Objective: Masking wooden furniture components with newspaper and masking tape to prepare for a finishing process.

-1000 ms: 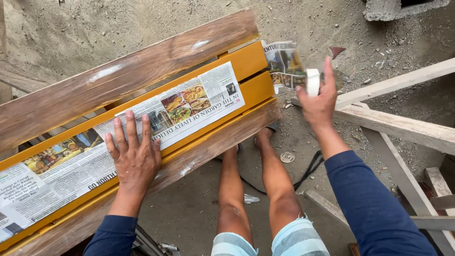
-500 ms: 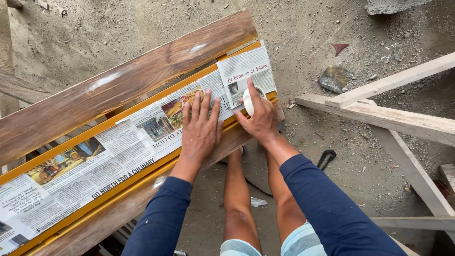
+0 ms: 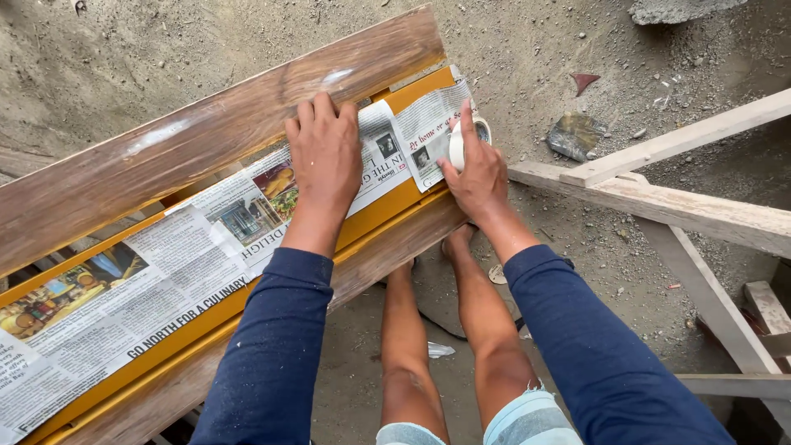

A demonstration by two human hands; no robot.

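Observation:
A long wooden panel (image 3: pixel 206 140) with yellow strips (image 3: pixel 387 210) lies slanted in front of me, and sheets of newspaper (image 3: pixel 206 239) cover its middle channel. My left hand (image 3: pixel 325 156) presses flat on the newspaper near the panel's right end. My right hand (image 3: pixel 474 169) holds a white roll of tape (image 3: pixel 461 142) against the last newspaper sheet (image 3: pixel 432 132) at that end. Both arms wear dark blue sleeves. My bare legs show below the panel.
Pale wooden beams (image 3: pixel 659 194) form a frame at the right. The ground is sandy dirt with a grey stone (image 3: pixel 574 134), a red shard (image 3: pixel 584 81) and a concrete chunk (image 3: pixel 684 8) at the top right. A dark cord (image 3: pixel 445 330) runs between my feet.
My right hand brought the tape roll from beyond the panel's end onto the newspaper. My left hand slid right along the paper to the panel's right end. The view has shifted.

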